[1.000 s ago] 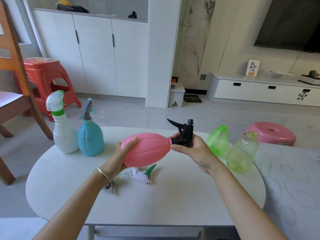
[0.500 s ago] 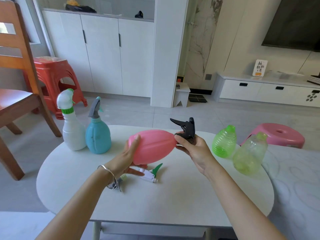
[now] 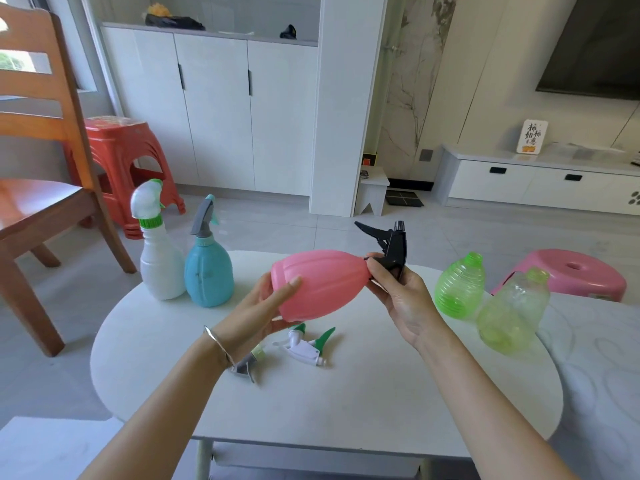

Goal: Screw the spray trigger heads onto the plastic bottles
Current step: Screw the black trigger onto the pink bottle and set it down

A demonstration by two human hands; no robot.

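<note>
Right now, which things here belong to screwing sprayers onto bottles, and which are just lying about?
Job: pink bottle in left hand, black sprayer in right hand, green bottle, pale green bottle, white sprayer, grey sprayer, white bottle, blue bottle.
Lying about: wooden chair, red stool, pink stool.

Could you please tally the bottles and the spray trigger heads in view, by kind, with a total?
Bottles: 5 (white bottle, blue bottle, pink bottle, ribbed green bottle, pale green bottle)
Trigger heads: 5 (white head, grey head, black head, loose white-green head, loose grey head, partly hidden)
Total: 10
</note>
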